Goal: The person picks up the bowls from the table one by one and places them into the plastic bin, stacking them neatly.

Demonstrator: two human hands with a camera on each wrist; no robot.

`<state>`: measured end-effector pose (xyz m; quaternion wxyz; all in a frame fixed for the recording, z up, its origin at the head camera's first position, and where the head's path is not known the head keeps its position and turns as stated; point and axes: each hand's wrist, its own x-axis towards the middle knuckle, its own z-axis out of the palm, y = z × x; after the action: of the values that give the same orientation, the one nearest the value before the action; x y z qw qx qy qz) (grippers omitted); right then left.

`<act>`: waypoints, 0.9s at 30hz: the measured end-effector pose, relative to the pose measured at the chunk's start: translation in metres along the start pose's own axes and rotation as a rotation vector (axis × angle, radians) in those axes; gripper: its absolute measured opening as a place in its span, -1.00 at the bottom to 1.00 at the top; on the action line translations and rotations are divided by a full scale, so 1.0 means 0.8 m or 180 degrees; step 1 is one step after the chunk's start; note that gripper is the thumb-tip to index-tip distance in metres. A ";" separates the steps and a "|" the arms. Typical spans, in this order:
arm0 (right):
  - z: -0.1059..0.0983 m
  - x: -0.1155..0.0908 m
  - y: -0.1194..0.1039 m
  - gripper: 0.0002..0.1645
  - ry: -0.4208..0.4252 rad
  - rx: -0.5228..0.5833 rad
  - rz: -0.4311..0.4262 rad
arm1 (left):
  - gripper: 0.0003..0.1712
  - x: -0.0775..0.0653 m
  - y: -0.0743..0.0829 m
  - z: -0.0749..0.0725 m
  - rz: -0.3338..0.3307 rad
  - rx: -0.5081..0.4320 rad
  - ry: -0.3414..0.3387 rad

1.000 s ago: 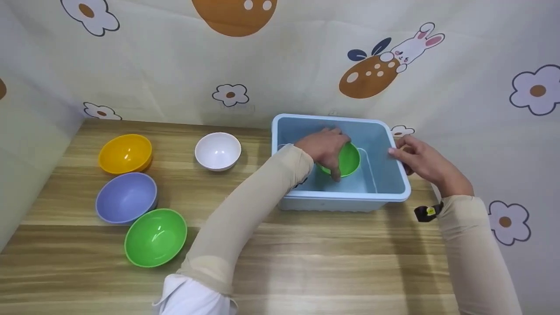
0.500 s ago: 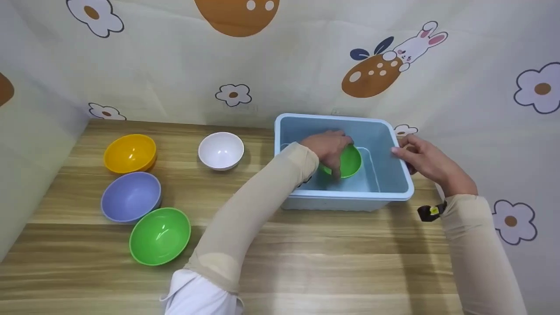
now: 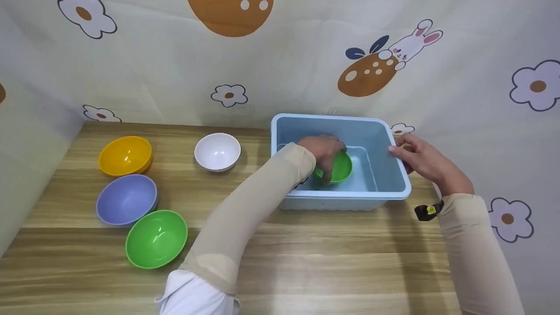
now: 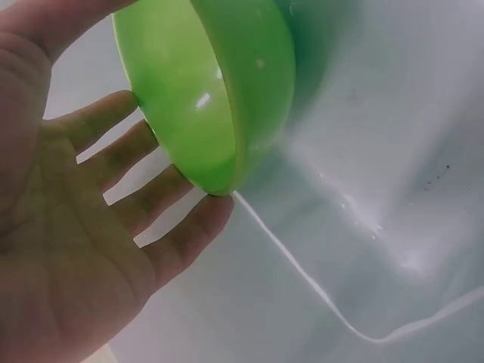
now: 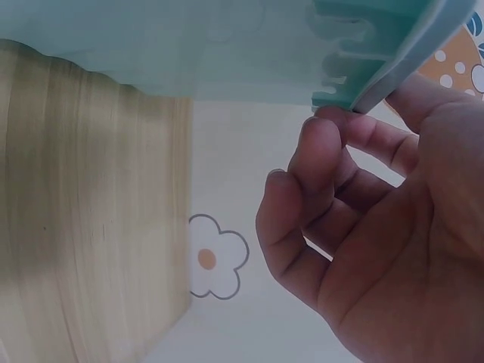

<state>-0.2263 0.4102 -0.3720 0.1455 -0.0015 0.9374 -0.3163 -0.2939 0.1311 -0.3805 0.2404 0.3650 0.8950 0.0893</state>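
While left wrist shows 1 bowl (image 4: 208, 94), head, 5

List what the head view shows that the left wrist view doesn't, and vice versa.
Head only: orange bowl, purple bowl, white bowl and green bowl on the table, all on the wooden table; patterned backdrop; right hand gripping the rim of the blue bin.

Left wrist only: palm side of the left hand; a few small dark specks on the bin's inner surface.

Both: left hand touching the green bowl in the bin, plus part of the bin's interior with its pale line.
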 end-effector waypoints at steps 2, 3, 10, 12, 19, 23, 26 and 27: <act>0.000 0.000 -0.001 -0.34 0.0005 0.0011 0.0012 | 0.12 -0.001 0.000 0.000 -0.0029 -0.0019 -0.0028; 0.000 0.000 -0.001 -0.34 0.0011 0.0004 0.0025 | 0.12 -0.001 -0.001 0.000 -0.0045 -0.0027 -0.0045; 0.000 -0.001 0.000 -0.33 0.0020 0.0023 0.0036 | 0.16 -0.005 0.000 0.000 -0.0068 0.0030 -0.0062; 0.000 -0.001 0.000 -0.35 0.0006 0.0068 -0.0018 | 0.16 -0.005 0.001 0.000 -0.0031 0.0106 -0.0051; -0.001 -0.003 0.001 -0.41 0.0003 0.0123 -0.0130 | 0.17 -0.008 0.004 -0.001 -0.0053 0.0126 -0.0050; 0.000 -0.002 0.002 -0.40 0.0005 0.0122 -0.0122 | 0.19 -0.010 0.005 -0.002 -0.0130 0.0010 -0.0059; 0.001 -0.001 0.002 -0.40 0.0001 0.0115 -0.0090 | 0.19 -0.011 0.004 -0.002 -0.0144 -0.0020 -0.0051; 0.001 -0.001 0.002 -0.39 -0.0001 0.0113 -0.0080 | 0.18 -0.012 0.004 -0.002 -0.0144 -0.0019 -0.0047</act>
<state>-0.2252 0.4108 -0.3733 0.1416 -0.0108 0.9316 -0.3347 -0.2868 0.1270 -0.3744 0.2501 0.3446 0.9009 0.0837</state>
